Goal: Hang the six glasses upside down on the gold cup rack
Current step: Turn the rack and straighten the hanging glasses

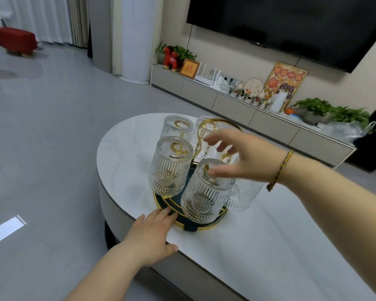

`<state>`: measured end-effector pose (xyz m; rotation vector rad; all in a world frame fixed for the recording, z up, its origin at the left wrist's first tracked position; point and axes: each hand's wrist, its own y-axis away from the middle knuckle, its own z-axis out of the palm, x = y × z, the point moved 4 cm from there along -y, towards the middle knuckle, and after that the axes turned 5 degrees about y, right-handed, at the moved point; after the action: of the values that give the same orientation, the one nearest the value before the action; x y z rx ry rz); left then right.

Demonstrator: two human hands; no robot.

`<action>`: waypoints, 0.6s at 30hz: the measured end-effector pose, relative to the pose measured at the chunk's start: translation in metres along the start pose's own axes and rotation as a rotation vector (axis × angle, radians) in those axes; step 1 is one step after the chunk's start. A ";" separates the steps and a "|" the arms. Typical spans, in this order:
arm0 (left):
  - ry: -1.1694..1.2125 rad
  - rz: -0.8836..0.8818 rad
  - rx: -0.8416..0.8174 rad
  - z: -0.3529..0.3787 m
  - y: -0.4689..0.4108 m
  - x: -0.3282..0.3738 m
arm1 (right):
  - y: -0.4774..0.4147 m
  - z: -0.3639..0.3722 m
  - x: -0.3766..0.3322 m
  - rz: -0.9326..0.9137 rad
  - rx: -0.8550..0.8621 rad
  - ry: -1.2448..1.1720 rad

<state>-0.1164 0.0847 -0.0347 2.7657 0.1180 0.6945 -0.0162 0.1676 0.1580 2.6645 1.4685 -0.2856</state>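
The gold cup rack (220, 122) with a dark round base (189, 227) stands on the white table (269, 246). Several ribbed clear glasses hang upside down on it: a front one (202, 200), a left one (169, 168), a back left one (176, 127), a back one (204, 127) and a right one (243, 196) partly hidden under my wrist. My right hand (245, 159) hovers over the rack with fingers spread, holding nothing, thumb near the front glass's bottom. My left hand (150, 233) lies flat on the table, its fingertips touching the base's gold rim.
The table's rounded edge runs close to my left hand. Behind the table stands a long low TV cabinet (237, 105) with ornaments and plants, under a wall TV (291, 22). Grey floor (41, 137) lies to the left, with a red stool (15, 40) far back.
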 end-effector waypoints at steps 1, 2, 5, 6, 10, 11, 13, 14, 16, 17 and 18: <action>-0.003 -0.005 -0.001 0.000 0.000 0.000 | 0.004 0.008 0.004 0.015 -0.046 0.006; -0.007 -0.010 -0.001 0.000 0.000 0.001 | 0.008 0.014 0.007 0.025 -0.073 -0.002; -0.019 -0.017 -0.001 0.001 0.000 0.002 | 0.014 0.023 0.012 0.046 -0.071 -0.032; -0.022 -0.019 0.000 0.001 0.000 0.002 | 0.015 0.025 0.012 0.046 -0.056 -0.026; -0.034 -0.022 0.006 0.001 -0.002 0.002 | 0.016 0.031 0.012 0.041 0.017 -0.004; -0.034 -0.021 0.007 0.001 -0.002 0.002 | 0.016 0.031 0.012 0.037 0.026 -0.008; -0.036 -0.020 0.008 0.001 -0.002 0.001 | 0.017 0.031 0.013 0.032 0.028 -0.029; -0.037 -0.019 0.009 0.001 -0.002 0.001 | 0.017 0.030 0.014 0.031 0.025 -0.046; -0.039 -0.013 0.014 0.001 -0.002 0.000 | 0.018 0.026 0.016 0.029 0.025 -0.072; -0.039 -0.009 0.015 0.001 -0.002 0.000 | 0.019 0.023 0.017 0.032 0.036 -0.080; -0.039 -0.004 0.017 0.001 -0.002 0.000 | 0.020 0.019 0.018 0.035 0.056 -0.086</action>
<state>-0.1160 0.0865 -0.0362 2.7922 0.1222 0.6407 0.0080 0.1686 0.1353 2.6812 1.4075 -0.4392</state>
